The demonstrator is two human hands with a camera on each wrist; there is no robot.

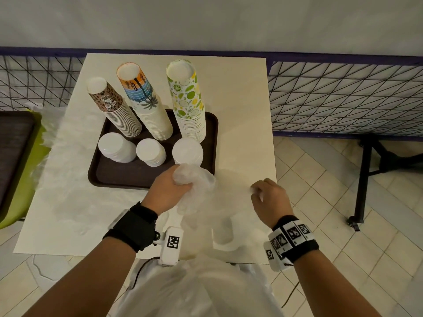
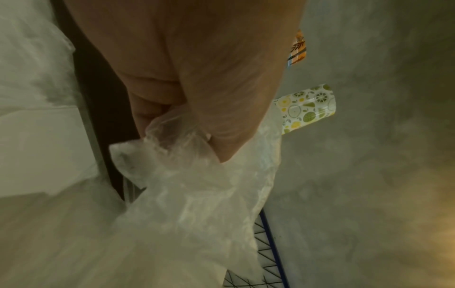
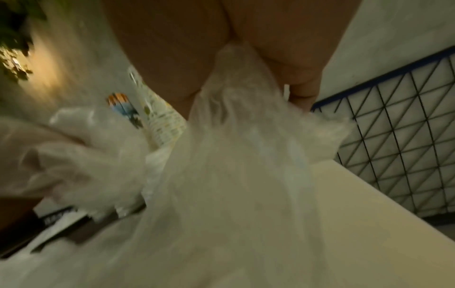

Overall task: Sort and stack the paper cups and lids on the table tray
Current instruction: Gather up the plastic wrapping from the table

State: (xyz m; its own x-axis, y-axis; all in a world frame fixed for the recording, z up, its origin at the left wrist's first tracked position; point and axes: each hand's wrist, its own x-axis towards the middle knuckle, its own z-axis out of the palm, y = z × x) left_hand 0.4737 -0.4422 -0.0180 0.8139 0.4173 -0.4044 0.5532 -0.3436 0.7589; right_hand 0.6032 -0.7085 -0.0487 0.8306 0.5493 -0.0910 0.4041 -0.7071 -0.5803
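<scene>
**Cups and lids on tray; both hands on a plastic bag**

Cream table [image 1: 240,106] against a grey wall, wire fence [image 1: 343,97] behind, tiled floor to the right.

- Tray [image 1: 98,175]: dark brown, on the table's far half. It holds three tall stacks of inverted cups: leopard stack [image 1: 114,108] at left, palm stack [image 1: 146,101] in the middle, lime stack [image 1: 187,99] at right. In front of them stand three short stacks of white lids [image 1: 151,152].
- Left hand [image 1: 169,186]: fingers curled tight round a bunched wad of clear bag [image 1: 199,177], at the tray's near right corner.
- Right hand [image 1: 270,197]: fingers curled, pinching another part of the same bag near the table's right edge; the film stretches between the hands and hangs over the near edge.
- Left wrist view: shows the film crumpled inside the fist, with the lime stack beyond.
- Right wrist view: blurred; shows the film gathered between thumb and fingers, and the fence, which the left view catches only at its bottom edge.
</scene>
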